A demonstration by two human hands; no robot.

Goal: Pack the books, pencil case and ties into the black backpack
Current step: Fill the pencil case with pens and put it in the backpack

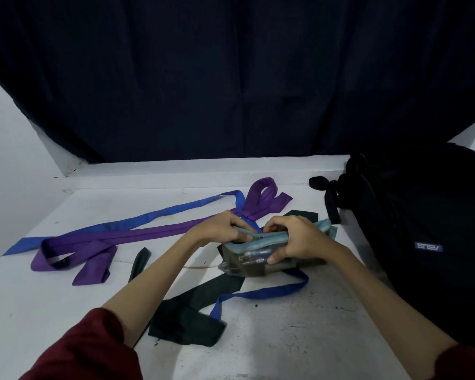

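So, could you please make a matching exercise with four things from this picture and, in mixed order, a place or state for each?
Things:
1. pencil case
2. black backpack
3. purple tie
4. dark green tie

Places or states:
A. at the right edge of the table
B. gripped by the left hand and the right hand
C. spread over the left part of the table
D. crumpled between the forearms, nearest the person

Pairs: 1-B, 2-A, 3-C, 4-D
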